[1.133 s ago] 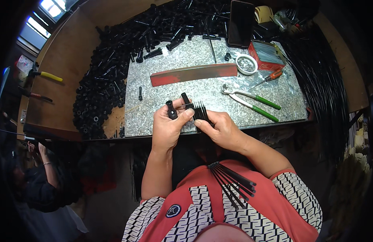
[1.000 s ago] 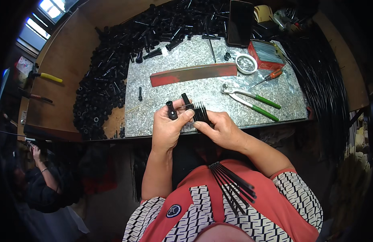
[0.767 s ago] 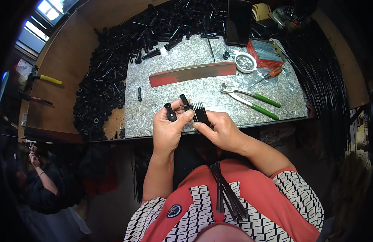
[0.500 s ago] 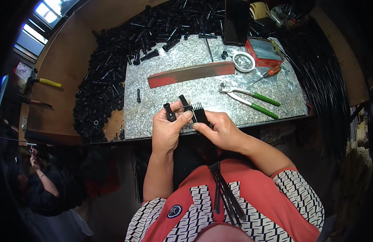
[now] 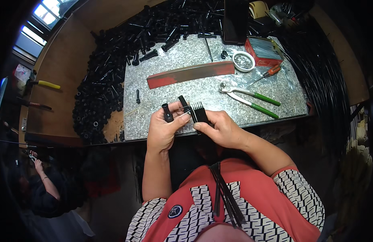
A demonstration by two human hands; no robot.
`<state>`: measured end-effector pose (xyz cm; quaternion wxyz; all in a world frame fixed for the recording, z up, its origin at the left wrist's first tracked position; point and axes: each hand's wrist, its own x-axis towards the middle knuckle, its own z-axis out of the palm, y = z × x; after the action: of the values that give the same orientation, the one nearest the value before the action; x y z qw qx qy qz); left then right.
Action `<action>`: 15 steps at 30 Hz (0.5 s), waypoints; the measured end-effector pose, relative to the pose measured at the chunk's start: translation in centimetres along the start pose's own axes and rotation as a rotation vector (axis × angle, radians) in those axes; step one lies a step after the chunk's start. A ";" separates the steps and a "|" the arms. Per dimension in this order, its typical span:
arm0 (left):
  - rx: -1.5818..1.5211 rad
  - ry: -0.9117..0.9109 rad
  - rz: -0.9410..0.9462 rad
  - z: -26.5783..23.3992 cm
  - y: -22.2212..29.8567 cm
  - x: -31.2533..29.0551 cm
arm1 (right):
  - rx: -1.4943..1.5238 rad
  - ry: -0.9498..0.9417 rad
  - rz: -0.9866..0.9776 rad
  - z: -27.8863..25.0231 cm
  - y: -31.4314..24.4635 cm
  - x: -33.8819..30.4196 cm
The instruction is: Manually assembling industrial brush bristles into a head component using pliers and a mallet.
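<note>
Over the near edge of the speckled board, my left hand [image 5: 162,131] is closed around black tubular parts. One short black tube [image 5: 167,113] sticks up between its fingers, and a thinner black stick-like piece [image 5: 182,100] rises by the fingertips. My right hand [image 5: 224,128] pinches a black comb-like piece [image 5: 200,114] with a row of thin pale tips pointing away from me. The two hands nearly meet, and thin pale strands lie between the thumbs. How the pieces join there is hidden by my fingers.
Beyond my hands lies a curved red-edged bar [image 5: 190,75]. At right are green-handled pincers [image 5: 251,99], an orange screwdriver [image 5: 271,71], a white bowl [image 5: 243,61] and a red box [image 5: 263,52]. Black parts [image 5: 99,97] heap at left; black strands [image 5: 315,72] hang right. Another person's arm [image 5: 49,185] shows lower left.
My left hand has shifted slightly left with its black parts, and the gap to the comb-like piece is a little wider. The other person's hand has moved a little.
</note>
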<state>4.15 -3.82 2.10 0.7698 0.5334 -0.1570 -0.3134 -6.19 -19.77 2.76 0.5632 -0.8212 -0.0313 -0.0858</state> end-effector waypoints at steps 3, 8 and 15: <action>-0.125 -0.014 -0.033 -0.3 -0.4 0.2 | 0.027 -0.013 -0.007 0.2 0.2 0.1; -0.178 -0.016 -0.055 -0.7 -0.6 0.4 | 0.006 -0.047 0.031 0.0 0.2 0.2; -0.135 -0.015 -0.079 -0.7 -0.6 0.4 | 0.031 -0.025 0.053 0.1 0.3 0.1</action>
<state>4.67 -3.76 1.27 0.7898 0.4837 -0.1205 -0.3573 -6.06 -19.78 2.41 0.5777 -0.8138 -0.0179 -0.0603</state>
